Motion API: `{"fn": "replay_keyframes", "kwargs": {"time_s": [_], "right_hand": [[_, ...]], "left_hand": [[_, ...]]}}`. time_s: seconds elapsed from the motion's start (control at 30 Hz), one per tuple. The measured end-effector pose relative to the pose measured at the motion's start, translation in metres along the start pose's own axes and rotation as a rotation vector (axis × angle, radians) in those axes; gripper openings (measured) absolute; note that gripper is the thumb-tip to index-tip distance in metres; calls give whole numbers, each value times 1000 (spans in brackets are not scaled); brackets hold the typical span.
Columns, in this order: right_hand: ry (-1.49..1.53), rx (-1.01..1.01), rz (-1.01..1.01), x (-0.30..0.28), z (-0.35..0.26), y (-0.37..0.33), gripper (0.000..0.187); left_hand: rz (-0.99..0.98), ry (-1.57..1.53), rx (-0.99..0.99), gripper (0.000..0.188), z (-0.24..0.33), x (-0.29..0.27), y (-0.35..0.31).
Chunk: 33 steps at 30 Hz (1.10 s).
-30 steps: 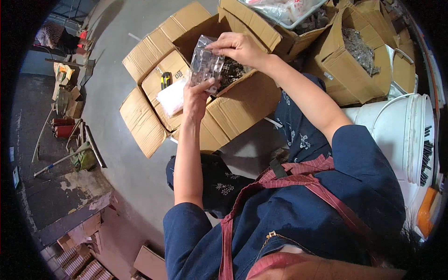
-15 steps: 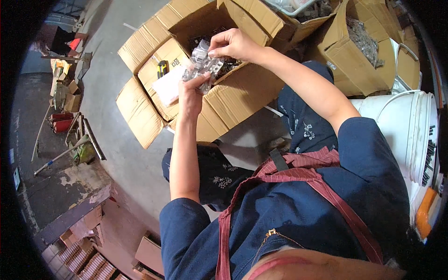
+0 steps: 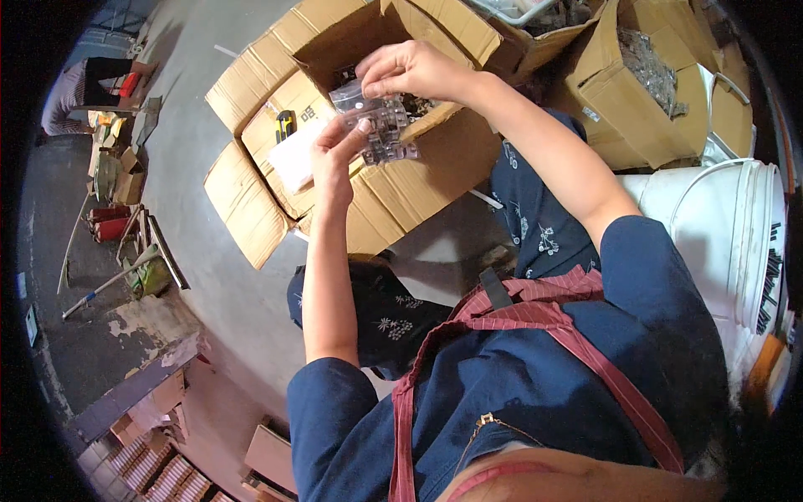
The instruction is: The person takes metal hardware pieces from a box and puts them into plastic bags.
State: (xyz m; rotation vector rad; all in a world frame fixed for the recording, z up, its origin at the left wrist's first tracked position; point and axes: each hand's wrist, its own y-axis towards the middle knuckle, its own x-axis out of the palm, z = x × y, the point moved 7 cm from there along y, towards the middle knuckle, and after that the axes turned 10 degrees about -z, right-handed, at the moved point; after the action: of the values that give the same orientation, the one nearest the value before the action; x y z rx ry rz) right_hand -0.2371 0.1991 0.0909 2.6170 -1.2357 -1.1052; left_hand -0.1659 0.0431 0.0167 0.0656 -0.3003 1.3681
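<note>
Over an open cardboard box [image 3: 401,188], a clear plastic zip bag [image 3: 386,134] full of small shiny metal-looking parts is held up. My left hand [image 3: 335,159] grips its near left side, thumb on top. At the bag's upper edge, my right hand [image 3: 418,71] is closed, thumb and fingertips pinched together on the plastic. More small dark and shiny parts lie in the box beneath, partly hidden by my hands and the bag. Left of the bag, a stack of white plastic bags or sheets [image 3: 293,163] rests beside a yellow and black utility knife [image 3: 285,125].
At the right, another cardboard box [image 3: 623,130] holds many clear bagged parts, with a white bucket [image 3: 703,226] below it. A person [image 3: 71,100] bends over at the far left near cartons, a red object and a long-handled tool [image 3: 109,284].
The bag now hangs flatter, its parts spread lower and its top edge exposed. My right hand has shifted slightly left along the top. At far left, a person's body has come into view.
</note>
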Motion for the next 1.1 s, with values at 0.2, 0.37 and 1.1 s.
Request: {"fn": "replay_keyframes", "kwargs": {"time_s": [0.2,0.37,1.1], "right_hand": [[69,173,-107,6,0,5,15],[85,-100,9,4,-21,7,10],[116,-122,-48,27,-61,6,24]], "left_hand": [[111,-3,127,20,24,-18,-1],[124,-50,242,15,40,-27,-9],[141,641,501,4,73,-7,-37]]}}
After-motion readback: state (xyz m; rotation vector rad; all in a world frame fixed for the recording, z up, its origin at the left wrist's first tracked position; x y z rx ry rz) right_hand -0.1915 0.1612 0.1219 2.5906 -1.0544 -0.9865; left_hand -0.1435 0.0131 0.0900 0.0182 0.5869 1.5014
